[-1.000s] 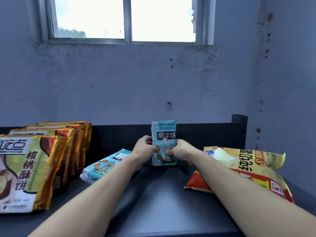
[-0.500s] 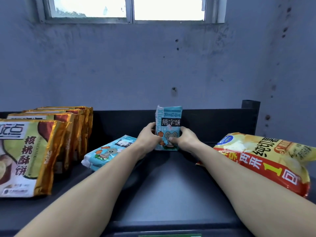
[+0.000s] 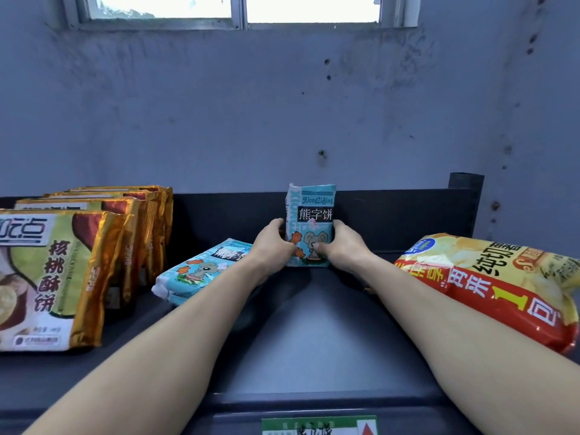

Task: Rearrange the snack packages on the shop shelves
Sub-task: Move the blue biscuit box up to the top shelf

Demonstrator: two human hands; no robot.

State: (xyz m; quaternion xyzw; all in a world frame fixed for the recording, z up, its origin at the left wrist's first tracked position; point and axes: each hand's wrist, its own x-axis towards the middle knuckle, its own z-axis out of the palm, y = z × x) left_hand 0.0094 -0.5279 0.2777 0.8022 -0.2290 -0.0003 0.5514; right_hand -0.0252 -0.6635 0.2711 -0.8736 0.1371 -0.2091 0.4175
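A light-blue biscuit pack with a cartoon mouse point(image 3: 312, 211) stands upright against the shelf's dark back panel. My left hand point(image 3: 271, 244) grips its left side and my right hand point(image 3: 340, 246) grips its right side, thumb on the front. A second blue pack of the same kind point(image 3: 201, 271) lies flat to the left, partly hidden behind my left forearm.
A row of gold walnut-cookie bags point(image 3: 62, 271) stands on the left of the dark shelf point(image 3: 301, 334). A big yellow-and-red crisp bag point(image 3: 499, 287) lies on the right. A green price label point(image 3: 320, 426) sits on the shelf's front edge. A blue wall and window rise behind.
The upright blue pack has been pushed back against the shelf's rear panel, both hands still on it. My view has moved closer and tilted down.
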